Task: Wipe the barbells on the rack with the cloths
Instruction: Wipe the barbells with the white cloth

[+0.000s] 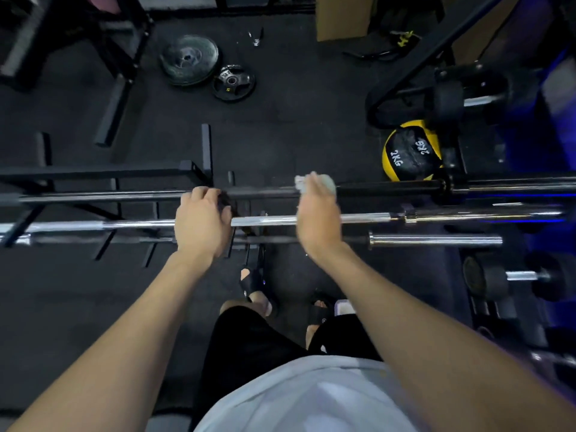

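The far barbell (124, 196) runs left to right across mid-frame on the rack (103, 173). The left hand (202, 222) curls over it, seemingly gripping a dark cloth (225, 201), while the right hand (318, 219) presses a pale cloth (314, 182) onto it, fingers wrapped, equally near.

Three barbells lie side by side across the rack (187, 168). The left hand (202, 224) curls over the far barbell (109, 196), gripping a dark cloth (225, 202) against it. The right hand (318, 219) reaches across the middle barbell (265, 220) and presses a pale cloth (300, 182) onto the far one. The near barbell (436, 240) lies just below the hands. On the floor (296, 120) beyond the rack lie two weight plates (190, 59) and a yellow-and-black medicine ball (411, 151).
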